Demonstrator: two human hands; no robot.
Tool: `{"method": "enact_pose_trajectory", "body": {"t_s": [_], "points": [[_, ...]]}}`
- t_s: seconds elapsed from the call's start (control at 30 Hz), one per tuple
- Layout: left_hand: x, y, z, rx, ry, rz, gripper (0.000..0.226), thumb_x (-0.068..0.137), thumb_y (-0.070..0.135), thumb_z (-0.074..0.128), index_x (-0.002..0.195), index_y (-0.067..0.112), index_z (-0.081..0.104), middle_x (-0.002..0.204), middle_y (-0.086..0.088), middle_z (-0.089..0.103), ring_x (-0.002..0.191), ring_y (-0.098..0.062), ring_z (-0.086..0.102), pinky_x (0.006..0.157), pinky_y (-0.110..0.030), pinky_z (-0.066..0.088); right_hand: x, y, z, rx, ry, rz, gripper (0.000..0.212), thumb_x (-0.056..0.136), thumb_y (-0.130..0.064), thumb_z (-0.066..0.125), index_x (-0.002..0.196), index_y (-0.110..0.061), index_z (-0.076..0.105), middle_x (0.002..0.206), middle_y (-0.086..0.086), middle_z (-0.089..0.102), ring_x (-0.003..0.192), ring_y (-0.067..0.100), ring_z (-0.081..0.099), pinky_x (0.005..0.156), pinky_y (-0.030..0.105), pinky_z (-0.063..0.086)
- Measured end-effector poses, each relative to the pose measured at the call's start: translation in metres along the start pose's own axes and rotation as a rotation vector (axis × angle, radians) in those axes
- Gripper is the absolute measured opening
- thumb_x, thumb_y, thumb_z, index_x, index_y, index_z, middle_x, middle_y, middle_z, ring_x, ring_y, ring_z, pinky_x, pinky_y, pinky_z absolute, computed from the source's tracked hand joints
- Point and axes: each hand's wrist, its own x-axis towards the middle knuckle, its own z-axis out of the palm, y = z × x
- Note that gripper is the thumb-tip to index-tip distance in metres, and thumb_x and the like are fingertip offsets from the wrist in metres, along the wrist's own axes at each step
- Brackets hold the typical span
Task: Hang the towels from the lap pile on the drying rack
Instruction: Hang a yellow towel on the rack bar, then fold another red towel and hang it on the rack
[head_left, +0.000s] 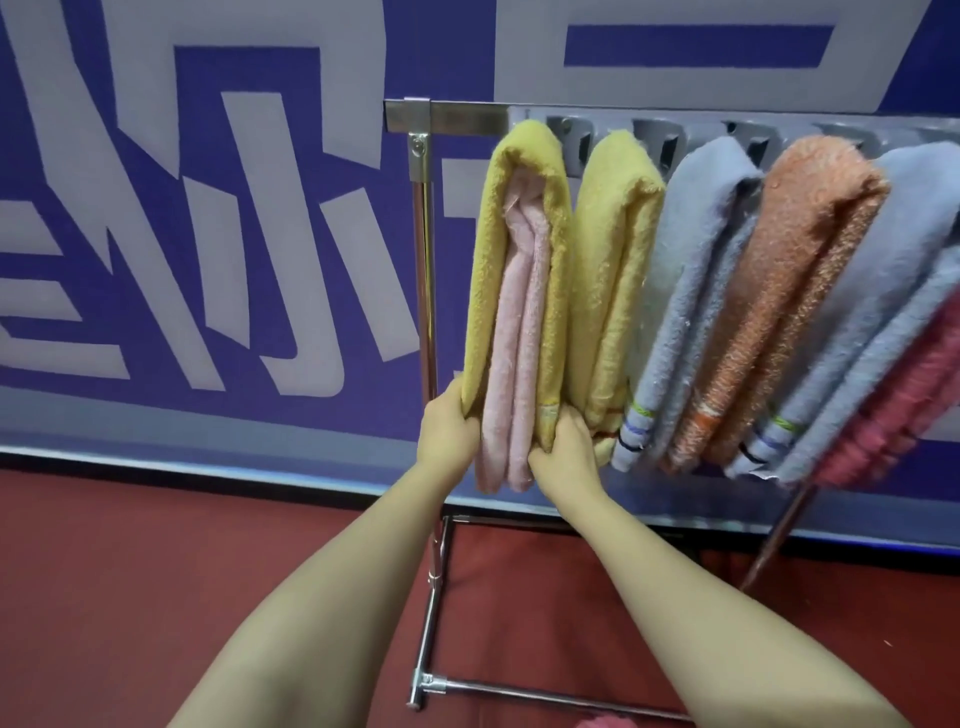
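Towels (810, 286) in row on rack (452, 117); wall (208, 208) bhd.

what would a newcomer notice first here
At centre, the left hand and right hand grip the lower ends of a yellow towel draped over a pink towel at the left end of the drying rack. To their right hangs a row of towels, the orange towel brightest. Behind, the wall carries bold blue and pale grey shapes.

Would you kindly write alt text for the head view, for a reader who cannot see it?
The left hand and right hand grip the bottom of a yellow towel draped over a pink towel on the drying rack; more towels hang to its right.
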Motion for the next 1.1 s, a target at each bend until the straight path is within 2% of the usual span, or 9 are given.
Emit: {"method": "enact_pose_trajectory", "body": {"t_s": [0.13, 0.23, 0.33, 0.43, 0.5, 0.57, 0.63, 0.77, 1.1], "points": [[-0.017, -0.007, -0.005, -0.012, -0.063, -0.047, 0.03, 0.081, 0.01, 0.043, 0.104, 0.024, 0.057, 0.094, -0.002, 0.067, 0.091, -0.027, 0.064, 0.084, -0.046, 0.054, -0.018, 0.005, -0.013, -0.085, -0.085, -0.002, 0.043, 0.076, -0.019, 0.065, 0.118, -0.011, 0.054, 0.118, 0.012, 0.052, 0.115, 0.029, 0.047, 0.096, 0.036, 0.041], [-0.041, -0.013, -0.011, 0.079, -0.158, -0.075, 0.041, 0.082, 0.011, 0.054, 0.119, 0.029, 0.053, 0.104, 0.005, 0.066, 0.099, -0.023, 0.062, 0.088, -0.038, 0.051, -0.038, 0.013, -0.023, -0.09, -0.307, 0.031, 0.072, 0.076, -0.018, 0.07, 0.141, -0.02, 0.04, 0.138, 0.005, 0.046, 0.128, 0.025, 0.045, 0.103, 0.038, 0.041], [-0.065, -0.008, -0.021, 0.194, -0.287, -0.103, 0.074, 0.077, -0.008, 0.045, 0.14, 0.031, 0.038, 0.111, 0.005, 0.058, 0.078, -0.023, 0.058, 0.067, -0.029, 0.048, -0.061, 0.01, -0.041, 0.005, -0.46, 0.137, 0.094, 0.08, -0.016, 0.074, 0.153, -0.023, 0.016, 0.153, 0.0, 0.032, 0.14, 0.018, 0.033, 0.099, 0.022, 0.036], [-0.094, 0.0, -0.026, 0.203, -0.344, -0.207, 0.085, 0.079, -0.008, 0.045, 0.152, 0.029, 0.021, 0.126, -0.005, 0.053, 0.073, -0.019, 0.054, 0.052, -0.021, 0.043, -0.08, 0.009, -0.062, -0.013, -0.497, 0.119, 0.087, 0.082, -0.019, 0.073, 0.152, -0.025, 0.021, 0.155, -0.002, 0.031, 0.141, 0.014, 0.03, 0.094, 0.017, 0.031], [-0.114, 0.003, -0.027, 0.199, -0.351, -0.236, 0.085, 0.081, -0.006, 0.051, 0.153, 0.025, 0.018, 0.143, -0.006, 0.045, 0.091, -0.018, 0.053, 0.063, -0.02, 0.046, -0.095, 0.006, -0.076, -0.036, -0.517, 0.113, 0.084, 0.082, -0.021, 0.072, 0.151, -0.028, 0.026, 0.154, 0.001, 0.034, 0.14, 0.016, 0.032, 0.094, 0.018, 0.032], [-0.129, 0.005, -0.027, 0.209, -0.344, -0.244, 0.083, 0.082, -0.003, 0.056, 0.153, 0.02, 0.021, 0.15, -0.006, 0.039, 0.114, -0.022, 0.053, 0.083, -0.024, 0.046, -0.108, 0.004, -0.089, -0.056, -0.524, 0.106, 0.081, 0.082, -0.023, 0.073, 0.15, -0.029, 0.028, 0.153, 0.003, 0.036, 0.139, 0.017, 0.035, 0.096, 0.021, 0.034], [-0.145, 0.006, -0.026, 0.203, -0.358, -0.257, 0.08, 0.082, -0.002, 0.059, 0.152, 0.015, 0.023, 0.153, -0.006, 0.035, 0.128, -0.022, 0.048, 0.09, -0.025, 0.042, -0.121, 0.004, -0.101, -0.06, -0.537, 0.098, 0.079, 0.082, -0.025, 0.073, 0.149, -0.028, 0.031, 0.153, 0.002, 0.035, 0.14, 0.018, 0.034, 0.103, 0.025, 0.034], [-0.177, 0.006, -0.014, 0.198, -0.371, -0.264, 0.079, 0.081, -0.003, 0.06, 0.15, 0.012, 0.026, 0.154, -0.004, 0.035, 0.113, -0.019, 0.055, 0.09, -0.027, 0.044, -0.152, 0.008, -0.123, -0.112, -0.57, 0.075, 0.075, 0.084, -0.026, 0.073, 0.148, -0.025, 0.034, 0.153, 0.004, 0.036, 0.14, 0.019, 0.034, 0.109, 0.028, 0.03], [-0.267, -0.039, 0.061, 0.238, -0.566, -0.332, 0.07, 0.077, 0.002, 0.074, 0.14, 0.006, 0.043, 0.138, -0.012, 0.051, 0.123, -0.026, 0.053, 0.1, -0.034, 0.045, -0.241, 0.088, -0.131, -0.172, -0.712, 0.203, 0.071, 0.083, -0.024, 0.074, 0.145, -0.017, 0.041, 0.149, 0.005, 0.042, 0.136, 0.018, 0.04, 0.106, 0.021, 0.029]]}}
